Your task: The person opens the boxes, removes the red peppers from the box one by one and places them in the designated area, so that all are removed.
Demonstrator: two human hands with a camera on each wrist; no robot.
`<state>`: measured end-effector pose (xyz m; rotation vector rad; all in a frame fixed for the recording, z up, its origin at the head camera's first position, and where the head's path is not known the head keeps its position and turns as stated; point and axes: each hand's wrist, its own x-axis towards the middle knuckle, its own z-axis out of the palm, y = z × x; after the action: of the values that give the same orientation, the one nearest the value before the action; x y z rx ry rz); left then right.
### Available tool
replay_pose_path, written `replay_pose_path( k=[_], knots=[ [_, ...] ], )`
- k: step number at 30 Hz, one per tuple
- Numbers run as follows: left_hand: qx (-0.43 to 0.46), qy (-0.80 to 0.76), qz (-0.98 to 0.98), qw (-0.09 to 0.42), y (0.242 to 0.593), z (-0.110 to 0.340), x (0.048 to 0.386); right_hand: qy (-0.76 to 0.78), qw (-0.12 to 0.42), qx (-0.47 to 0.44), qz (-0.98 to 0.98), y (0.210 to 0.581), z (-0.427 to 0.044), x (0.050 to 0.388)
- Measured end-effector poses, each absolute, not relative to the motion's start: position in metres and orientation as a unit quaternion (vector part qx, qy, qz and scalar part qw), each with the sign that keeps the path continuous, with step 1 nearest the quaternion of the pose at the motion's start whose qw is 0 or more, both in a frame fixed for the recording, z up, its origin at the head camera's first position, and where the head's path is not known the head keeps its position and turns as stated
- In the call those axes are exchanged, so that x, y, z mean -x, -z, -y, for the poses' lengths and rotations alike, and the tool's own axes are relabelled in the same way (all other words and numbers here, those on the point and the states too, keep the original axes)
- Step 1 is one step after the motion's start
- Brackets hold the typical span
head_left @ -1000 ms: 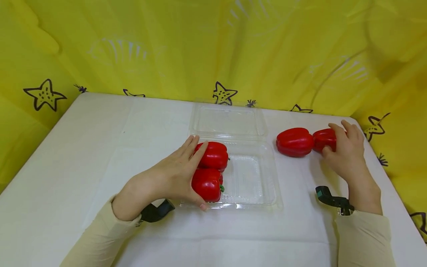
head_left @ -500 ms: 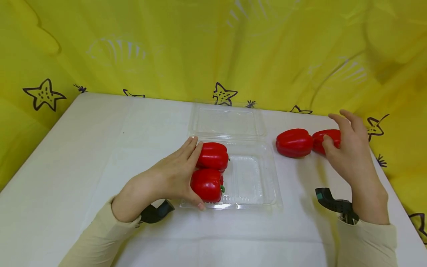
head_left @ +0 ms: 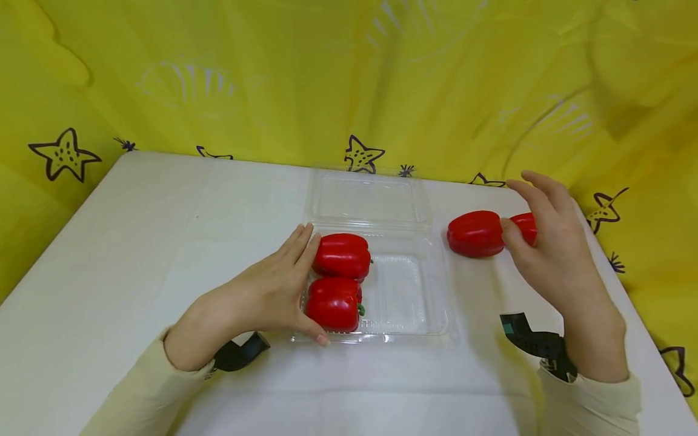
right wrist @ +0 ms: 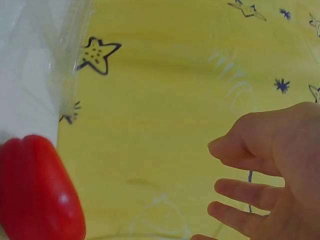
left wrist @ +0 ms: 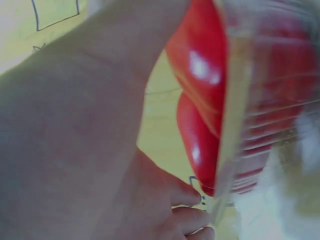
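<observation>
Two red bell peppers, a rear one point(head_left: 342, 257) and a front one point(head_left: 334, 304), lie in the left half of a clear plastic clamshell container point(head_left: 406, 330), its lid point(head_left: 371, 200) folded back. My left hand point(head_left: 267, 290) rests against the container's left side with fingers extended and thumb at the front corner. The left wrist view shows its fingertips at the rim. My right hand point(head_left: 556, 260) hovers, holding nothing, fingers spread, over two more bell peppers: a fully visible one point(head_left: 476, 234) and another point(head_left: 526, 227) partly hidden behind the hand.
A white-covered table point(head_left: 376, 387) lies under everything. Yellow patterned cloth point(head_left: 305, 79) hangs along its back and sides, close behind the lid and the right-hand peppers. Black wrist mounts point(head_left: 537, 345) stick out below both hands.
My right hand has come off the far-right pepper, rising and shifting left. The left hand stays at the container's left side. The peppers keep their places.
</observation>
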<state>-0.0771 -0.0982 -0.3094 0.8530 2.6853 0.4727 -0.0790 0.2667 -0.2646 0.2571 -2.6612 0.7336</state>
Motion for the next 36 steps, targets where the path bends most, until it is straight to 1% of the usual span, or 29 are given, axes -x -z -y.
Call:
replay_pose_path(
  k=[5,9,13,17,22,29,36],
  knots=[
    [-0.294,-0.150,-0.936,0.125,0.312,0.100,0.074,-0.259,0.178,-0.128,0.941,0.260,-0.253,0.078],
    [-0.290,-0.134,-0.941,0.113,0.314,0.099,0.075,-0.251,0.157,-0.136,0.946,0.257,-0.243,0.076],
    [-0.280,-0.123,-0.944,0.123,0.314,0.099,0.077,-0.243,0.142,-0.162,0.946,0.254,-0.231,0.075],
    [-0.268,-0.118,-0.946,0.136,0.312,0.099,0.077,-0.245,0.146,-0.199,0.938,0.252,-0.218,0.075],
    [-0.268,-0.114,-0.947,0.133,0.310,0.097,0.076,-0.242,0.147,-0.235,0.930,0.251,-0.203,0.073],
    [-0.267,-0.111,-0.948,0.132,0.311,0.097,0.076,-0.221,0.128,-0.246,0.935,0.256,-0.191,0.075],
    [-0.265,-0.112,-0.948,0.135,0.311,0.098,0.075,-0.203,0.089,-0.267,0.938,0.267,-0.175,0.077]
  ],
)
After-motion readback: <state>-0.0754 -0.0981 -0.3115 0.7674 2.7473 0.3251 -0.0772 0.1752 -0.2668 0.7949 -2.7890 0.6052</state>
